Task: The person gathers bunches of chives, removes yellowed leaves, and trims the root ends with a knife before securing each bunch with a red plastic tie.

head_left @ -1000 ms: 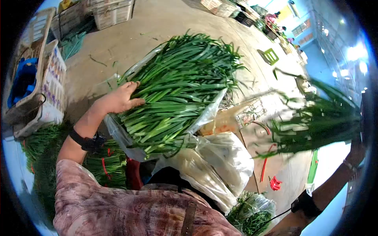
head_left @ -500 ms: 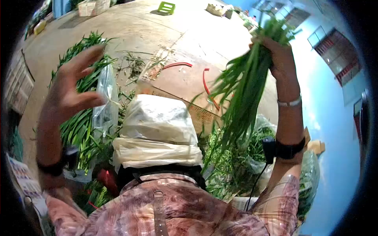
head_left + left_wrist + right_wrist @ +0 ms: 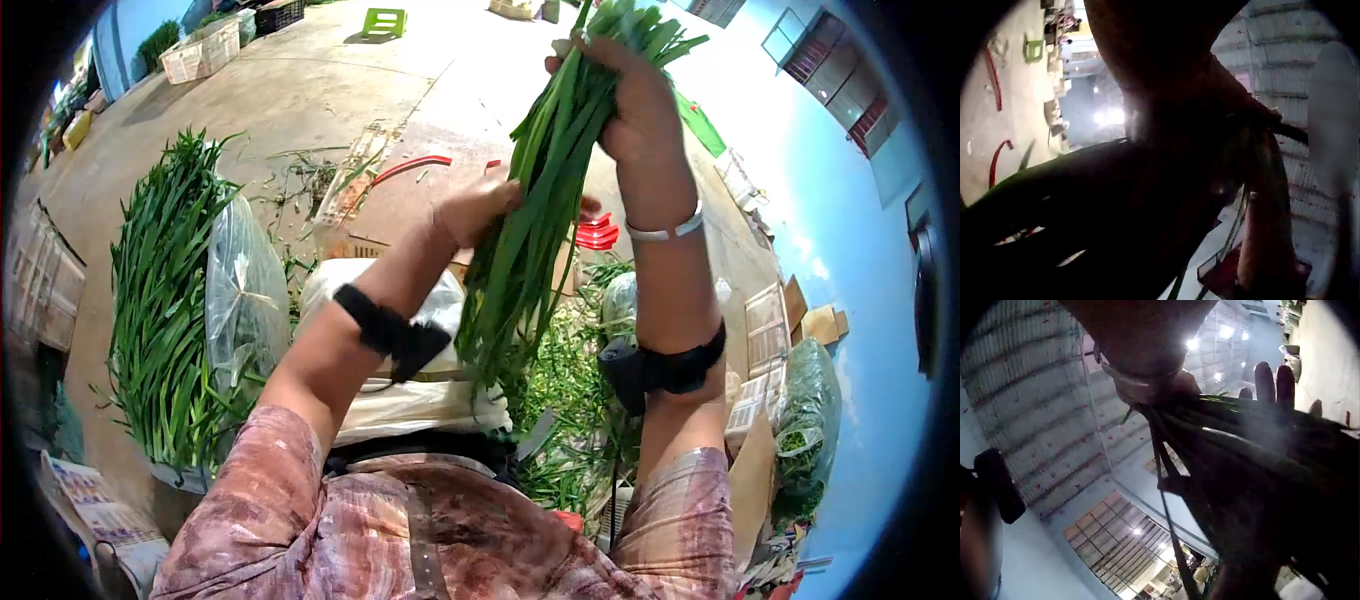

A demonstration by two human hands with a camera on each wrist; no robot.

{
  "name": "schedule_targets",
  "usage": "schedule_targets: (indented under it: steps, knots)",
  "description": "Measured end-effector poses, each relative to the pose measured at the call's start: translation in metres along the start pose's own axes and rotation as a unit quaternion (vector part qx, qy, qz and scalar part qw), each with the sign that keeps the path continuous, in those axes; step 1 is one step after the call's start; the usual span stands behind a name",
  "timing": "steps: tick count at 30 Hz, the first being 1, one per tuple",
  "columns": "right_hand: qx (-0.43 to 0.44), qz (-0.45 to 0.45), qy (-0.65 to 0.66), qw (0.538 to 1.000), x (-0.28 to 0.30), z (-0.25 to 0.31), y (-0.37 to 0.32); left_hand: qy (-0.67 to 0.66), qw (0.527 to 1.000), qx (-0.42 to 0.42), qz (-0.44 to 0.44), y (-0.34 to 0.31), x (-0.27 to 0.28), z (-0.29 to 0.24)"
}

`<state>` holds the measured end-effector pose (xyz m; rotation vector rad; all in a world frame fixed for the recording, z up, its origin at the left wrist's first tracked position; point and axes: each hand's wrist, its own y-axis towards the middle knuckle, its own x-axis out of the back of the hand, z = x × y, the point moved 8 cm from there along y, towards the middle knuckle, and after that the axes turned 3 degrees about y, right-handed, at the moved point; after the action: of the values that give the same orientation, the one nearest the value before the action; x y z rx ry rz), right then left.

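Held up in front of the body is a bunch of garlic chives (image 3: 545, 190), its long flat leaves hanging down. My right hand (image 3: 635, 100) grips it near the upper end, fingers curled round the stalks. Lower down, my left hand (image 3: 482, 212) lies against the bunch from behind; leaves cover its palm. Its straight fingers (image 3: 1285, 384) show beyond the leaves in the right wrist view. To the left, a big pile of garlic chives (image 3: 165, 320) lies beside clear plastic wrapping (image 3: 245, 290). Both hands are dark in the left wrist view.
A white plastic-covered bundle (image 3: 420, 410) sits at the lap. Loose green leaves (image 3: 570, 410) lie right of it. Red strips (image 3: 410, 168) and red pieces (image 3: 598, 232) rest on the board ahead. Farther off stand a green stool (image 3: 384, 22) and a crate (image 3: 200, 50).
My left hand has left the large pile and come across to the held bunch. The right hand has brought its bunch from the far right to the front. The head view has turned right.
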<state>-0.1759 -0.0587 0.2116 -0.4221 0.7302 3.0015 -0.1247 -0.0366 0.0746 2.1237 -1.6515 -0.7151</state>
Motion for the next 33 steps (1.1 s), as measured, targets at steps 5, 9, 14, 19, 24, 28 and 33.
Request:
schedule_targets:
  steps: [5,9,14,19,24,28,33]
  knots:
    - [-0.114,-0.144,0.087,0.979,0.078,-0.089,-0.011,-0.287,0.950,0.068,-0.100,-0.057,-0.039,0.063]
    - [-0.199,-0.194,0.136,0.951,0.108,-0.160,-0.036,-0.354,0.900,0.137,-0.213,-0.096,-0.056,0.073]
    - [-0.219,-0.210,0.091,0.948,0.105,-0.189,-0.056,-0.246,0.899,0.253,-0.258,-0.124,-0.056,0.109]
    - [-0.245,-0.225,0.171,0.927,0.127,-0.228,-0.073,-0.284,0.831,0.367,-0.307,-0.143,-0.056,0.138]
    - [-0.129,-0.141,0.197,0.962,0.159,-0.187,-0.094,-0.148,0.864,0.378,-0.299,-0.131,-0.031,0.129]
    - [-0.145,-0.102,0.484,0.857,0.232,-0.212,-0.125,0.244,0.850,0.437,-0.163,-0.119,0.012,0.105]
    - [0.017,-0.137,0.227,0.964,0.234,-0.147,-0.175,0.255,0.858,0.438,-0.088,-0.097,0.017,0.051]
